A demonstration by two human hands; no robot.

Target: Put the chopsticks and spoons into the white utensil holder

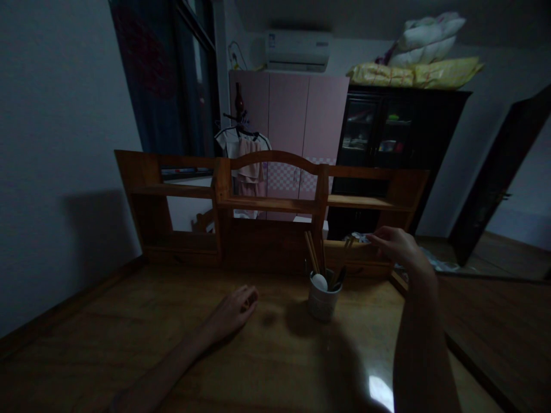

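Observation:
A light-coloured cup stands upright on the wooden desktop. Chopsticks, a white rounded spoon head and a fork stick up from it, along with a dark handle. My right hand is raised to the right of the cup, above its rim, with the fingertips pinched together close to the fork's top. What they pinch, if anything, is too dim to see. Left of the cup, my left hand rests on the desktop, fingers loosely curled, thumb apart, nothing in it.
A wooden shelf unit lines the back of the desk, close behind the cup. A wall borders the left side. The desk's right edge lies beyond my right forearm. Wardrobes and a dark door stand farther back.

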